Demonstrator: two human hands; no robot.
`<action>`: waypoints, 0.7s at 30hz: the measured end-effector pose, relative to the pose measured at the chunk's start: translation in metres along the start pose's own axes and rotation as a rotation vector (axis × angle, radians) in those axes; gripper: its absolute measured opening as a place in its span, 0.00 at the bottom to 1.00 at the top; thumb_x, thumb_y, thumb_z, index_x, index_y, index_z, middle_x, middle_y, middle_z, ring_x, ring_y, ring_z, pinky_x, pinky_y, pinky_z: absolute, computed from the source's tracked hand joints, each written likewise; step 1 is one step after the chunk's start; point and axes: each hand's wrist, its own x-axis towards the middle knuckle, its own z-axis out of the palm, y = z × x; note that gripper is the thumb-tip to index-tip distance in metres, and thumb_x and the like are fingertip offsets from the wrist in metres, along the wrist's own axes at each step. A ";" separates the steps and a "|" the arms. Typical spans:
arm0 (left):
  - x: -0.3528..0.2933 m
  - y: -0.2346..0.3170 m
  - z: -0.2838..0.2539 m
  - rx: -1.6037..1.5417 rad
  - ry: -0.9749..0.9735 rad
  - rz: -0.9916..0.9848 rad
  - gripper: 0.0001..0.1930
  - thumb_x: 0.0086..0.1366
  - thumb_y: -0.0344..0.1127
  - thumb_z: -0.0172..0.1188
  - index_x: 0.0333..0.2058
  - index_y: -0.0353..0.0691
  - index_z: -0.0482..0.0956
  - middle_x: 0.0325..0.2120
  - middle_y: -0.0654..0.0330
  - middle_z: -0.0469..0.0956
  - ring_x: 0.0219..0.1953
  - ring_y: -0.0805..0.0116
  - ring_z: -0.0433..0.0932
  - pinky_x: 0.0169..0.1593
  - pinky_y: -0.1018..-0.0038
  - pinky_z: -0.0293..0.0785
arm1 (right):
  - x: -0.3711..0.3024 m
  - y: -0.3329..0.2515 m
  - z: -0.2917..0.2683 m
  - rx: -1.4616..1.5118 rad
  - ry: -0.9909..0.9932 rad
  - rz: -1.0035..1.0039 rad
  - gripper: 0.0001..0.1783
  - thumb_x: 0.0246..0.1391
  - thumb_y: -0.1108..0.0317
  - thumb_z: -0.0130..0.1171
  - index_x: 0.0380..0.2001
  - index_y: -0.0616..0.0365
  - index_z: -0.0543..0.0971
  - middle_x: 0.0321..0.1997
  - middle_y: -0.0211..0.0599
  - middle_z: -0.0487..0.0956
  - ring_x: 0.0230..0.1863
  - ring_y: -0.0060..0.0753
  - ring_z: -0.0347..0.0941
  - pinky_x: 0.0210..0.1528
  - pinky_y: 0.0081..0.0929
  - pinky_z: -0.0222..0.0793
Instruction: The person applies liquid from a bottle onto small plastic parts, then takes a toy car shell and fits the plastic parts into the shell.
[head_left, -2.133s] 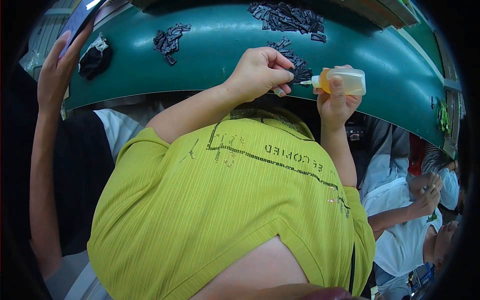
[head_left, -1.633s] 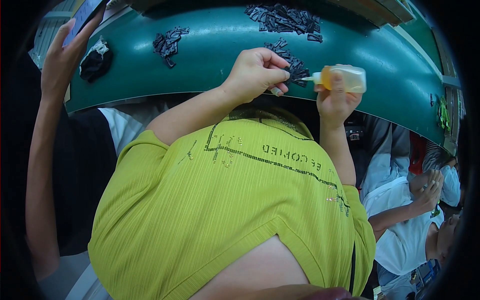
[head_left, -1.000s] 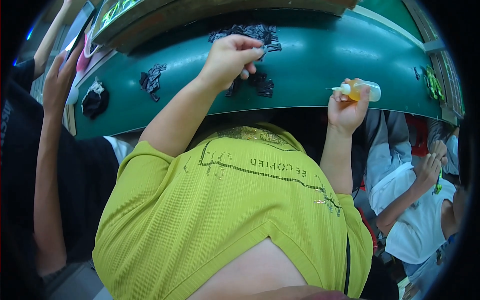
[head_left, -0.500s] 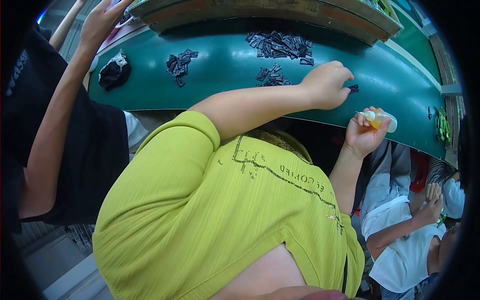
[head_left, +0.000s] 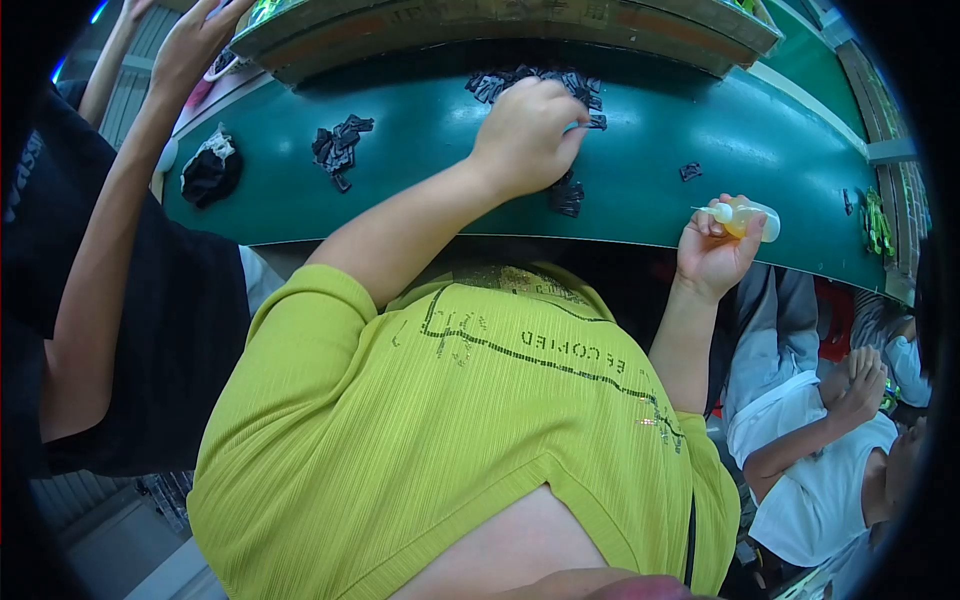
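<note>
My left hand (head_left: pixel 530 135) reaches over the table to the main pile of small flat black pieces (head_left: pixel 490 86). Its fingers are pinched together at one black piece (head_left: pixel 597 122) on the pile's near right side, and the hand covers part of the pile. In my right hand (head_left: pixel 718 252), near the table's front edge, is a clear squeeze bottle (head_left: pixel 762 222) of yellowish liquid. Its thin nozzle points left. A single black piece (head_left: pixel 690 172) lies on the table between my hands. A smaller heap of black pieces (head_left: pixel 567 195) sits below my left wrist.
On the green table (head_left: pixel 420 190) are another black heap (head_left: pixel 340 148) and a black-and-white cloth bundle (head_left: pixel 212 168) to the left. Long cardboard trays (head_left: pixel 500 32) line the back. Bright green parts (head_left: pixel 878 222) lie far right. Co-workers are close on both sides.
My left hand has moved left and away from me to the main pile, leaving one black piece lying on the table. My right hand still holds the bottle. The view has shifted slightly.
</note>
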 end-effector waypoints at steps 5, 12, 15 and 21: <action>0.046 -0.001 0.023 0.138 -0.362 -0.145 0.11 0.55 0.37 0.63 0.34 0.40 0.81 0.36 0.53 0.77 0.43 0.53 0.75 0.47 0.63 0.72 | -0.002 0.000 -0.003 0.016 0.006 0.000 0.16 0.54 0.55 0.61 0.34 0.56 0.74 0.31 0.35 0.77 0.23 0.22 0.68 0.22 0.18 0.63; 0.064 0.005 0.015 0.100 -0.482 -0.219 0.10 0.54 0.38 0.63 0.31 0.38 0.79 0.31 0.54 0.78 0.38 0.53 0.76 0.42 0.62 0.72 | -0.001 0.000 -0.003 0.055 0.040 0.041 0.16 0.56 0.55 0.59 0.37 0.57 0.75 0.31 0.38 0.79 0.21 0.22 0.67 0.22 0.20 0.61; 0.061 0.012 0.011 -0.185 -0.379 -0.304 0.08 0.53 0.36 0.63 0.27 0.38 0.76 0.25 0.56 0.77 0.29 0.64 0.75 0.34 0.70 0.72 | 0.004 -0.003 -0.005 0.040 0.053 0.027 0.20 0.54 0.53 0.62 0.38 0.59 0.73 0.31 0.39 0.77 0.21 0.20 0.67 0.21 0.16 0.60; 0.030 0.040 0.006 -1.027 -0.554 -0.647 0.11 0.52 0.32 0.67 0.22 0.42 0.71 0.14 0.68 0.69 0.14 0.79 0.65 0.19 0.83 0.59 | 0.003 -0.002 -0.010 0.132 0.122 0.052 0.09 0.58 0.60 0.57 0.37 0.52 0.73 0.30 0.32 0.76 0.26 0.24 0.72 0.20 0.19 0.65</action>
